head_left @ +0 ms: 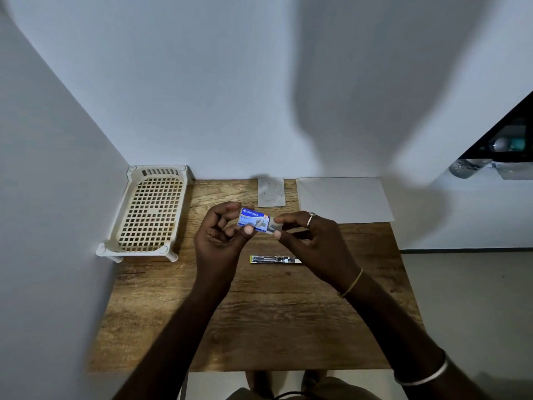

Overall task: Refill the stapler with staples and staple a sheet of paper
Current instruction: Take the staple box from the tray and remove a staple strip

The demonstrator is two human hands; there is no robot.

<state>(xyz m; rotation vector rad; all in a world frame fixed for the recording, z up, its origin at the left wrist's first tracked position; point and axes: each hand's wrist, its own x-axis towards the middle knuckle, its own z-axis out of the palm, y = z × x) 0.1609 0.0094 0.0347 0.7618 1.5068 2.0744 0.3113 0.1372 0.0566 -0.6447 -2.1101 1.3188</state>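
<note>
Above the counter point(259, 327), the left hand point(219, 238) gripped the blue staple box point(253, 220) while the right hand point(311, 241) pinched its end; the stapler point(275, 259) lay open below them, and the paper point(346, 197) rested near the wall.

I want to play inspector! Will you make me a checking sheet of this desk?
Surface: wooden table.
Job's things: staple box held above the table; stapler lying flat on it; sheet of paper far right.
Clutter: plastic tray at left; small card at the back.
Hands: left hand and right hand both pinch the staple box.
Cables: thin dark strand at the bottom edge, unclear.
Surroundings: white walls; floor at right.
</note>
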